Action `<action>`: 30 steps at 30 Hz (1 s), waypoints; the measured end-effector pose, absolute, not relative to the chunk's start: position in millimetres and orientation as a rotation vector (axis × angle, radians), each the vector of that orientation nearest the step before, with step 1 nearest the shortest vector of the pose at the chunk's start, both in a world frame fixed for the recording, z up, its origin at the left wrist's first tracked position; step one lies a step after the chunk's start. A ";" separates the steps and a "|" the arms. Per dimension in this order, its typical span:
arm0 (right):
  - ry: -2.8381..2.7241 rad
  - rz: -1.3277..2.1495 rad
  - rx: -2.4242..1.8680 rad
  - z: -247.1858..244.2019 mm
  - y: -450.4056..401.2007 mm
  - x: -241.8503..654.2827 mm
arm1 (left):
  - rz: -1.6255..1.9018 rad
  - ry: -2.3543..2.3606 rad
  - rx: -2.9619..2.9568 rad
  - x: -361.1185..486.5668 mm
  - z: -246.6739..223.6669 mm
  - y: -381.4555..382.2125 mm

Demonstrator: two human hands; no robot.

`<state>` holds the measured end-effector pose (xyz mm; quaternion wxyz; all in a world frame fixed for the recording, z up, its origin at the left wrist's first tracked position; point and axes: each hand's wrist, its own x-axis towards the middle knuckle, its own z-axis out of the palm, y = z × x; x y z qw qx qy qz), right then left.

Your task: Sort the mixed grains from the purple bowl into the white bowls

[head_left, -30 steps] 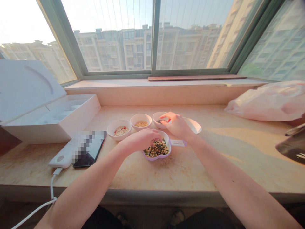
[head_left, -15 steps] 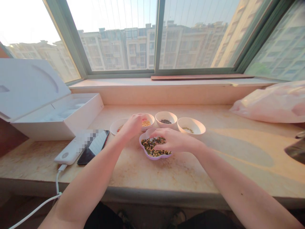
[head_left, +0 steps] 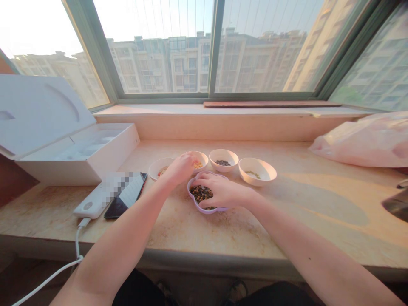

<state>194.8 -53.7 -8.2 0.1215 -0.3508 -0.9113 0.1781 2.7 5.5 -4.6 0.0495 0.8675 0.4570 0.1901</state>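
Note:
My left hand [head_left: 181, 168] is bunched over the near side of a small white bowl of yellow grains [head_left: 202, 158], hiding part of it. My right hand [head_left: 223, 191] reaches into a lilac scalloped dish [head_left: 207, 210] heaped with mixed dark and green beans, its fingertips among them. Beyond the dish stand a white bowl of dark seeds [head_left: 223, 160] and a white bowl holding a few green bits [head_left: 256, 171]. To the left, a white bowl [head_left: 156, 169] holds something reddish. Whether either hand has grains in it is hidden.
All of this sits on a mottled stone sill under a window. At left are an open white box [head_left: 79, 157], a white power bank [head_left: 89, 206] with its cable, and a phone [head_left: 127, 199]. A pale plastic bag [head_left: 360, 144] lies at right.
My left hand has moved from the lilac dish to the yellow-grain bowl. My right hand has moved from the dark-seed bowl into the dish. The view has shifted slightly.

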 end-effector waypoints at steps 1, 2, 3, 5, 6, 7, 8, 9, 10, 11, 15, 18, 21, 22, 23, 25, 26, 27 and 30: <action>-2.678 0.505 -1.015 -8.5 -53.3 194.2 | 0.572 1.395 2.655 3.0 -4.2 5.2; -2.697 0.488 -1.005 -8.8 -52.7 193.6 | 0.562 1.404 2.664 3.2 -4.0 5.0; -2.714 0.470 -1.000 -9.2 -52.1 192.8 | 0.553 1.417 2.670 3.5 -3.8 4.9; -2.745 0.433 -0.998 -10.3 -50.1 190.9 | 0.540 1.447 2.677 3.9 -3.3 4.3; -2.761 0.418 -0.990 -11.2 -48.7 189.8 | 0.536 1.454 2.682 4.2 -2.8 3.8; -2.776 0.407 -0.975 -12.4 -47.0 188.7 | 0.536 1.455 2.687 4.6 -2.2 3.3; -2.788 0.399 -0.957 -13.8 -45.2 187.7 | 0.538 1.452 2.690 5.0 -1.6 2.6; -2.797 0.393 -0.940 -15.6 -43.2 186.8 | 0.541 1.449 2.691 5.4 -1.0 2.0; -2.801 0.390 -0.927 -17.4 -41.3 186.3 | 0.544 1.446 2.691 5.8 -0.6 1.5; -2.799 0.388 -0.923 -19.2 -39.7 186.2 | 0.548 1.442 2.690 6.0 -0.4 1.0; -2.755 0.410 -0.952 -23.4 -37.4 189.0 | 0.578 1.409 2.698 6.1 -1.1 0.6; -2.669 0.496 -0.967 -23.3 -37.9 194.1 | 0.583 1.400 2.701 6.0 -1.8 0.8; -2.554 0.614 -0.952 -23.2 -37.2 199.8 | 0.582 1.400 2.715 6.2 -1.7 1.0; -2.524 0.643 -0.948 -23.3 -36.8 201.5 | 0.590 1.398 2.719 6.2 -1.7 1.2; -2.497 0.664 -0.952 -23.6 -36.5 202.9 | 0.600 1.397 2.721 6.1 -1.7 1.4; -2.452 0.692 -0.968 -23.8 -36.6 204.8 | 0.613 1.400 2.717 5.7 -2.0 2.0; -2.435 0.702 -0.974 -23.7 -36.9 205.1 | 0.614 1.402 2.713 5.5 -2.2 2.2; -2.422 0.709 -0.978 -23.4 -37.5 205.2 | 0.613 1.404 2.710 5.2 -2.3 2.3; -2.424 0.694 -0.991 -20.0 -39.5 204.8 | 0.626 1.408 2.701 5.2 -1.4 1.2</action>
